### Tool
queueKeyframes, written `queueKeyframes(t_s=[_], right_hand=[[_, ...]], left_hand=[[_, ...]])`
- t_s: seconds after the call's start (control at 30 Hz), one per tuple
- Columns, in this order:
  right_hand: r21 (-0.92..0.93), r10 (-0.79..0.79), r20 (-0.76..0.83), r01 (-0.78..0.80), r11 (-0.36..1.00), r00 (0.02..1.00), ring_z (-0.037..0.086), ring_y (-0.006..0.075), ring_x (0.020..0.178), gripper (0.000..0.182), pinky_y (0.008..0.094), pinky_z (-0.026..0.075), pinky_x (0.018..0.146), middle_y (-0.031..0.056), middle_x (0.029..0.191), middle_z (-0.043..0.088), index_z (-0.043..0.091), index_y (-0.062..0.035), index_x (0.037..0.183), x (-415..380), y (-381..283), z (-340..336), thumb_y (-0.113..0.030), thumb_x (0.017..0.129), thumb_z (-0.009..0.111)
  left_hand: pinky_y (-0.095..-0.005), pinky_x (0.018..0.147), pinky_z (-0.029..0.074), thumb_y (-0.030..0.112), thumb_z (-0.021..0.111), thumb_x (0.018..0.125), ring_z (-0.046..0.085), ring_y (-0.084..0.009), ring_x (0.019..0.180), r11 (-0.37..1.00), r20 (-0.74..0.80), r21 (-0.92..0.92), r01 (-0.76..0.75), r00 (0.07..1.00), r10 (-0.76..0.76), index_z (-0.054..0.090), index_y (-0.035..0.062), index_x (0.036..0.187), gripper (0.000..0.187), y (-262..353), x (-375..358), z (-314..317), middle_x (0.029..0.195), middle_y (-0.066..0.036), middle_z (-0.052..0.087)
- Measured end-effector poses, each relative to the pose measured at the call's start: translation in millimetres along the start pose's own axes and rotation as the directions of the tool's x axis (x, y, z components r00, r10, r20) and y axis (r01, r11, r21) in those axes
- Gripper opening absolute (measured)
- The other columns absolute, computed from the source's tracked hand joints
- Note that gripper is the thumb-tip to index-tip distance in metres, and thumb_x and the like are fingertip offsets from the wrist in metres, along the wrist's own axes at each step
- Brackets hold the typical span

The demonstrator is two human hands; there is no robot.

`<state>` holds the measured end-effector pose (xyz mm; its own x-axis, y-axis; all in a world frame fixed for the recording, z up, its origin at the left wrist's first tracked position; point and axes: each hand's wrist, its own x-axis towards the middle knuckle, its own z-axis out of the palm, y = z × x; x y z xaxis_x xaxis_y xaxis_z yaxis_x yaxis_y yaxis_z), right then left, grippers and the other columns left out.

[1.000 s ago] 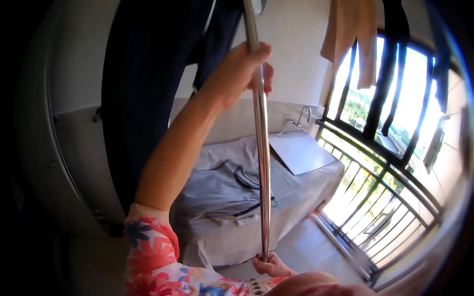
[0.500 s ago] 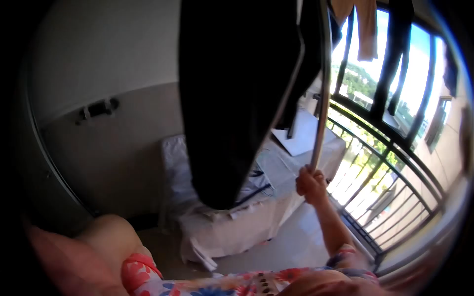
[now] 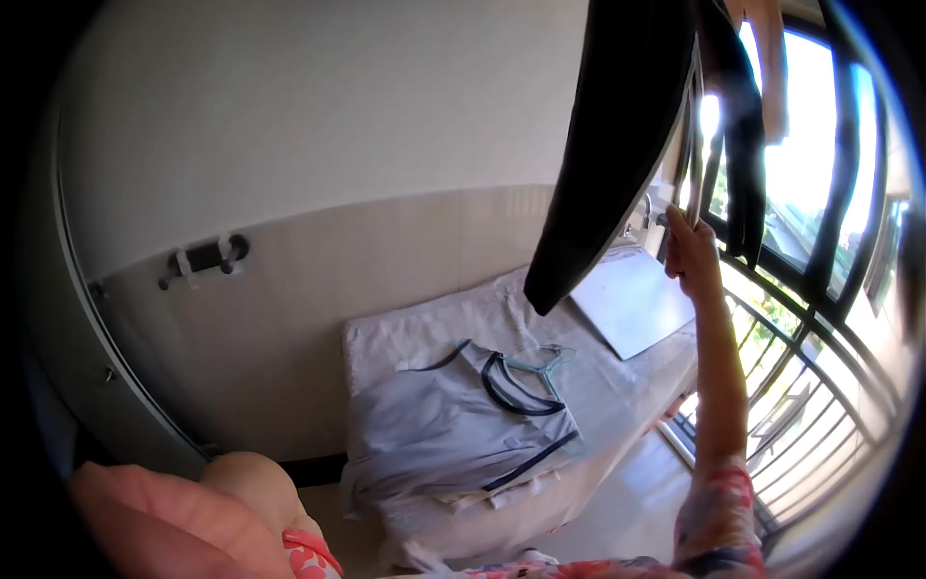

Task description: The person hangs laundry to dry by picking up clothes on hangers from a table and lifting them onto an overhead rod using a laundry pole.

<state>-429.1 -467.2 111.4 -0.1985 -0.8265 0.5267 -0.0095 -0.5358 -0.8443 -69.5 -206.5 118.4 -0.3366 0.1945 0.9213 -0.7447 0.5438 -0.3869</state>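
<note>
My right hand [image 3: 692,256] is raised at the right with its fingers wrapped round a thin pole [image 3: 694,174] that rises out of the top of the view. Close beside the pole hangs a long black garment [image 3: 617,145], its lower end above the table; its top is out of view. My left arm [image 3: 164,521] is bent at the lower left, and its hand does not show. On the table lies a grey shirt [image 3: 424,420] with dark trim, a light green hanger [image 3: 545,372] at its neck.
The table [image 3: 617,415] has a pale, wrinkled cover and stands against the wall. A white board [image 3: 637,299] lies on its far end. Tan trousers [image 3: 769,68] and other dark clothes [image 3: 741,145] hang by the window. A railing [image 3: 820,386] runs along the right. A holder [image 3: 204,258] is on the wall.
My right hand has moved up and to the right with the pole. The black garment has shifted right and up in view, uncovering the grey shirt. The view has turned left.
</note>
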Motion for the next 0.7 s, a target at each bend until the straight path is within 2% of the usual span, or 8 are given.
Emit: queueKeyframes(t_s=[0.07, 0.13, 0.27, 0.3, 0.4, 0.47, 0.6, 0.7], right_hand=[[-0.059, 0.030, -0.114, -0.037, 0.998, 0.993, 0.034, 0.0085, 0.030, 0.032, 0.0231, 0.027, 0.027, -0.0008, 0.043, 0.036, 0.040, -0.0082, 0.060, 12, 14, 13, -0.027, 0.080, 0.057], [-0.027, 0.010, -0.066, -0.012, 1.000, 0.998, 0.036, 0.0096, 0.031, 0.028, 0.0241, 0.028, 0.027, -0.0002, 0.044, 0.038, 0.045, -0.0059, 0.066, 29, 51, 16, -0.027, 0.078, 0.059], [0.131, -0.019, 0.011, 0.017, 0.991, 1.000, 0.036, 0.0098, 0.031, 0.031, 0.0239, 0.028, 0.027, -0.0005, 0.044, 0.037, 0.044, -0.0064, 0.066, 56, 94, 24, -0.031, 0.078, 0.059], [0.101, -0.004, -0.015, 0.005, 0.995, 1.000, 0.035, 0.0094, 0.031, 0.031, 0.0231, 0.027, 0.027, -0.0008, 0.043, 0.037, 0.043, -0.0068, 0.065, 69, 96, 25, -0.031, 0.078, 0.059], [0.099, 0.011, 0.056, -0.016, 0.995, 0.998, 0.035, 0.0095, 0.031, 0.032, 0.0232, 0.027, 0.028, -0.0005, 0.043, 0.037, 0.042, -0.0072, 0.064, 115, 75, 15, -0.031, 0.077, 0.060], [0.084, -0.088, 0.072, 0.082, 0.993, 0.993, 0.035, 0.0098, 0.030, 0.034, 0.0236, 0.026, 0.028, 0.0001, 0.043, 0.036, 0.041, -0.0077, 0.063, 152, 54, 6, -0.032, 0.076, 0.062], [0.106, -0.103, 0.025, 0.100, 0.989, 0.994, 0.034, 0.0106, 0.029, 0.036, 0.0249, 0.026, 0.026, 0.0009, 0.042, 0.036, 0.040, -0.0090, 0.061, 198, 31, 8, -0.033, 0.076, 0.062], [0.169, -0.149, 0.125, 0.128, 0.977, 0.981, 0.031, 0.0109, 0.030, 0.038, 0.0263, 0.025, 0.028, 0.0002, 0.040, 0.032, 0.038, -0.0112, 0.055, 230, 5, 8, -0.032, 0.077, 0.061]], left_hand=[[-0.0211, 0.057, 0.037, 0.023, 0.059, 0.071, 0.046, -0.0115, 0.065, 1.000, 0.006, 0.021, -0.001, 1.000, 0.001, 0.040, -0.0008, 0.108, 0.048, 1, -1, 12, 0.087, -0.010, 0.048], [-0.0213, 0.057, 0.036, 0.023, 0.058, 0.071, 0.046, -0.0117, 0.065, 0.999, 0.012, 0.045, 0.006, 1.000, -0.007, 0.040, -0.0007, 0.107, 0.047, 5, -3, 28, 0.086, -0.010, 0.048], [-0.0216, 0.057, 0.036, 0.023, 0.057, 0.071, 0.045, -0.0120, 0.064, 0.996, 0.012, 0.090, 0.006, 1.000, -0.007, 0.040, -0.0007, 0.105, 0.045, 11, 1, 55, 0.085, -0.010, 0.047], [-0.0217, 0.057, 0.036, 0.023, 0.057, 0.071, 0.045, -0.0120, 0.064, 0.995, 0.013, 0.104, 0.008, 1.000, -0.009, 0.040, -0.0006, 0.105, 0.044, 13, 2, 61, 0.085, -0.010, 0.047], [-0.0219, 0.056, 0.036, 0.023, 0.056, 0.071, 0.045, -0.0123, 0.064, 0.991, 0.016, 0.135, 0.017, 1.000, -0.019, 0.040, -0.0006, 0.103, 0.043, 19, 5, 76, 0.084, -0.010, 0.047], [-0.0221, 0.056, 0.035, 0.023, 0.055, 0.071, 0.044, -0.0124, 0.063, 0.988, 0.025, 0.151, 0.024, 0.999, -0.028, 0.040, -0.0005, 0.103, 0.042, 25, 10, 87, 0.084, -0.010, 0.046], [-0.0224, 0.056, 0.035, 0.023, 0.054, 0.071, 0.044, -0.0127, 0.063, 0.982, 0.037, 0.184, 0.032, 0.999, -0.040, 0.040, -0.0004, 0.101, 0.040, 32, 12, 98, 0.083, -0.010, 0.046], [-0.0226, 0.055, 0.035, 0.023, 0.053, 0.071, 0.043, -0.0129, 0.062, 0.980, 0.045, 0.198, 0.037, 0.998, -0.047, 0.040, -0.0004, 0.099, 0.039, 35, 13, 104, 0.082, -0.010, 0.045]])
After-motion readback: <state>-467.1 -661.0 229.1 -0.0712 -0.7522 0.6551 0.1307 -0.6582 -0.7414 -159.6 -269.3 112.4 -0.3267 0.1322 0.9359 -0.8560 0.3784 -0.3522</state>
